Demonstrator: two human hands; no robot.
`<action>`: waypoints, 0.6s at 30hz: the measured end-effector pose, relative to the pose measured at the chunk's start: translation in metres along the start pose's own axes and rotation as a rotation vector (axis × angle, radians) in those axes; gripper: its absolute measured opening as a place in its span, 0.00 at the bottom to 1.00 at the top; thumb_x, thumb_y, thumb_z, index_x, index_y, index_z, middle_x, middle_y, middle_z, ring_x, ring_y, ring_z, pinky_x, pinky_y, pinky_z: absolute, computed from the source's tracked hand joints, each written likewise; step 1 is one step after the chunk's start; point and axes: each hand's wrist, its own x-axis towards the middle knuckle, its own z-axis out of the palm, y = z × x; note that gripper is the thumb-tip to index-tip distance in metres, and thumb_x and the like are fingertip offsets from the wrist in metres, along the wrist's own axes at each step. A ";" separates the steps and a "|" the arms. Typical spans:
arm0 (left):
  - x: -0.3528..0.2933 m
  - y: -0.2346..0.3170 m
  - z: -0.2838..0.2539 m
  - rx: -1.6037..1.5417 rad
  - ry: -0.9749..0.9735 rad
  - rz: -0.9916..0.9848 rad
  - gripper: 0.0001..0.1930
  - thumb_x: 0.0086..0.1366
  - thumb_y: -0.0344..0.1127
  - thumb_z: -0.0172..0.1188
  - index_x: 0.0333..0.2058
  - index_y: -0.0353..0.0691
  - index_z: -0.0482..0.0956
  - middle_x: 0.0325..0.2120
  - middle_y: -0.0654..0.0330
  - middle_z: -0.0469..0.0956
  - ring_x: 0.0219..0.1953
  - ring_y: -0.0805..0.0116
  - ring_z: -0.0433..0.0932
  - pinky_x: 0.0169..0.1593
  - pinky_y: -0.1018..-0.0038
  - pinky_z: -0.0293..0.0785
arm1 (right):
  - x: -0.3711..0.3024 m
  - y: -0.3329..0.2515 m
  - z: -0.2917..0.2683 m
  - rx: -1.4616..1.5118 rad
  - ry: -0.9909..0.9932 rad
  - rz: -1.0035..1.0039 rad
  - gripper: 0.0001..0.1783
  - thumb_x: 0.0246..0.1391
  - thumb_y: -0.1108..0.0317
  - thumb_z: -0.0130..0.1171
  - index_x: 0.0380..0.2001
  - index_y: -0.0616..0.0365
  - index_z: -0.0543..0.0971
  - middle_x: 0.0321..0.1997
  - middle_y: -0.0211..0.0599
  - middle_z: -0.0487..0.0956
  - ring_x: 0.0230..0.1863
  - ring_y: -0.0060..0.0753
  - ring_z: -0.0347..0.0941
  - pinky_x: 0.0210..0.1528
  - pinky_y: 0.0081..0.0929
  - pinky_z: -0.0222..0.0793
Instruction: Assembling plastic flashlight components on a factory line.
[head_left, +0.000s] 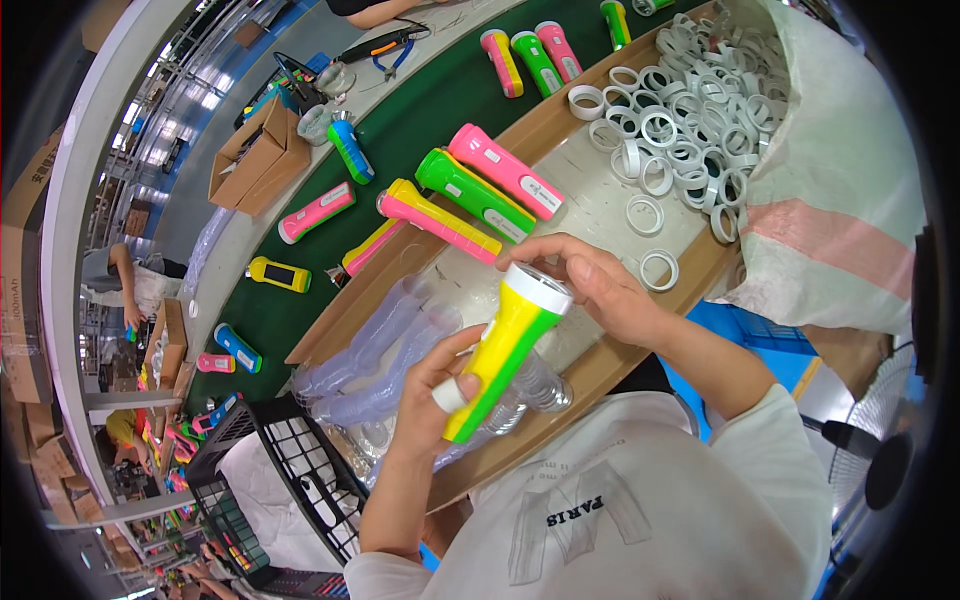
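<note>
the left hand [432, 385] is closed around the lower body of a yellow and green flashlight [500, 350], with a white cap on one finger. the flashlight is held tilted, head end up and to the right, above the near edge of the wooden tray [600, 360]. the right hand [590, 285] is pinched on the white ring at the flashlight head [537, 285], fingers wrapped over its rim.

just beyond the hands, three finished flashlights lie side by side across the far tray edge: a yellow and pink one [440, 218], a green one [475, 193] and a pink one [505, 170]. loose white rings [660, 268] lie on the tray floor, and a larger heap of white rings [680, 110] spills from a woven sack [840, 180] at the right. clear plastic parts [385, 340] are stacked at the left end of the tray. more flashlights lie apart on the green counter [400, 130]. a black wire basket [270, 470] stands at lower left.
</note>
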 end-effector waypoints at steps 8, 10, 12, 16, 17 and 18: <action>-0.012 -0.037 0.048 -0.178 0.153 -0.205 0.31 0.65 0.52 0.55 0.59 0.36 0.61 0.47 0.48 0.75 0.40 0.60 0.78 0.42 0.69 0.76 | 0.000 0.019 0.034 0.514 0.170 0.084 0.26 0.59 0.55 0.56 0.54 0.58 0.66 0.49 0.44 0.73 0.51 0.38 0.73 0.54 0.36 0.71; -0.012 -0.038 0.055 0.615 0.365 0.205 0.32 0.60 0.42 0.64 0.58 0.36 0.61 0.43 0.53 0.75 0.40 0.67 0.77 0.42 0.72 0.74 | 0.003 0.021 0.041 0.287 0.280 0.069 0.23 0.58 0.61 0.59 0.53 0.56 0.67 0.48 0.44 0.73 0.52 0.39 0.73 0.55 0.37 0.70; -0.013 -0.039 0.054 0.743 0.434 0.280 0.34 0.56 0.38 0.67 0.58 0.37 0.60 0.37 0.54 0.76 0.33 0.70 0.76 0.35 0.73 0.74 | 0.007 0.013 0.049 0.339 0.245 0.068 0.19 0.57 0.64 0.59 0.50 0.55 0.67 0.47 0.44 0.74 0.51 0.41 0.73 0.56 0.39 0.70; -0.037 -0.030 0.071 -0.454 0.124 -0.157 0.32 0.55 0.42 0.67 0.54 0.39 0.63 0.25 0.56 0.72 0.18 0.69 0.72 0.19 0.78 0.68 | 0.003 0.012 0.061 0.632 0.135 0.043 0.13 0.54 0.62 0.61 0.37 0.53 0.69 0.44 0.44 0.74 0.50 0.43 0.73 0.58 0.42 0.68; -0.044 -0.031 0.069 -0.697 -0.007 -0.197 0.31 0.56 0.44 0.65 0.54 0.39 0.63 0.24 0.55 0.72 0.17 0.69 0.71 0.18 0.79 0.67 | 0.001 0.016 0.062 0.739 0.095 0.041 0.13 0.52 0.61 0.62 0.32 0.52 0.69 0.43 0.44 0.74 0.50 0.45 0.73 0.58 0.42 0.67; -0.047 -0.032 0.076 -0.736 -0.068 -0.187 0.34 0.55 0.50 0.64 0.55 0.39 0.62 0.23 0.56 0.70 0.15 0.70 0.68 0.16 0.78 0.64 | -0.001 0.021 0.063 0.848 0.033 0.027 0.15 0.49 0.58 0.63 0.27 0.51 0.67 0.41 0.44 0.73 0.49 0.47 0.73 0.60 0.44 0.66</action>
